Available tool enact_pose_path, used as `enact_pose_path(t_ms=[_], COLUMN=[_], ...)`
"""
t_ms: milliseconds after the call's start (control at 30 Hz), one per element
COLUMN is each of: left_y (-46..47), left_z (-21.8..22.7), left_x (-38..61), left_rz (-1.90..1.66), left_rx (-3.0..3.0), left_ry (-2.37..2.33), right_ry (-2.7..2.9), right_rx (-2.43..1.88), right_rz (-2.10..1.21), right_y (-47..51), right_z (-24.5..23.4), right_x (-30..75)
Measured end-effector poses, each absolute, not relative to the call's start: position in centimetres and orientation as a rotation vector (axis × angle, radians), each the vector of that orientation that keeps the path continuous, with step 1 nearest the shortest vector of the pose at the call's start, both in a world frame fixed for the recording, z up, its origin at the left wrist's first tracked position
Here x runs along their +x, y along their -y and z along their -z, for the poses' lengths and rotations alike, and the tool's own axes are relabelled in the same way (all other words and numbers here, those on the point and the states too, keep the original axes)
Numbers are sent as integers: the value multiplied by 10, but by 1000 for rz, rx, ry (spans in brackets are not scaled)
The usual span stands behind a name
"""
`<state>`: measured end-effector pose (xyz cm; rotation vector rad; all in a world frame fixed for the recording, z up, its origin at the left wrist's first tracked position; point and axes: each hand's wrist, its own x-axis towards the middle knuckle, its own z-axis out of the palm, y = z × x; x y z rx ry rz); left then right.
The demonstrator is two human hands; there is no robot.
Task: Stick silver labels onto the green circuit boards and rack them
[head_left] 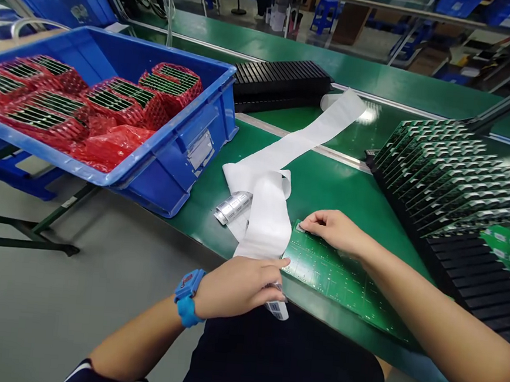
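A green circuit board panel (336, 280) lies flat at the table's front edge. My right hand (338, 230) is at its far left corner, thumb and fingers pinched on a small pale label (300, 226) against the board. My left hand (243, 285) is closed on a strip of labels (277, 309), whose printed end hangs below the fingers. Its index finger stretches out to the board's near left edge. From that hand a long white backing strip (273, 216) runs back over the table in loose folds. A silvery curled part (233, 207) with printed labels lies beside the folds.
At the left stands a blue bin (164, 166) with boards in red bubble wrap (125, 101). A black slotted rack (474, 261) holding many upright boards (451, 171) is on the right. Another black rack (281, 81) lies behind the strip on the green table (325, 190).
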<state>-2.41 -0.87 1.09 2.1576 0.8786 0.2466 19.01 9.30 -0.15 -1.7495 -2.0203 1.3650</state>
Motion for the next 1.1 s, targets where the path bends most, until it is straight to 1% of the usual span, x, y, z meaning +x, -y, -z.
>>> enact_pose_path(t_ms=[100, 133, 233, 267, 300, 400, 567, 633, 933, 1000, 1100], left_y=[10, 10, 10, 10, 9, 8, 10, 11, 13, 13, 13], left_z=[-11, -10, -10, -10, -10, -10, -9, -9, -10, -10, -9], left_x=[-23, -23, -21, -20, -20, -18, -17, -15, -7, -6, -5], left_rz=[-221, -216, -221, -227, -236, -266, -310, -321, -471, -506, -565], left_rx=[2141, 2127, 2060, 2036, 2017, 1981, 1937, 1908, 1702, 1651, 1587], left_ry=[-908, -920, -975, -990, -999, -1006, -1027, -1049, -1231, -1230, -1252], right_ry=[2066, 2107, 2214, 2206, 2178, 2061, 1987, 1981, 1984, 2043, 2203], right_rx=[-1740, -1721, -1608, -1570, -1547, -1556, -1505, -1515, -1545, -1552, -1499], right_rz=[-1275, -1173, -698, -588, -552, -738, -1245, -1360, -1306, -1209, -864], right_y=[-87, -84, -73, -71, -70, -71, -77, -77, -78, -74, -61], right_z=[5, 6, 3, 1, -2, -7, -3, 0, 8, 10, 11], right_x=[189, 188, 191, 193, 196, 206, 217, 217, 212, 211, 209])
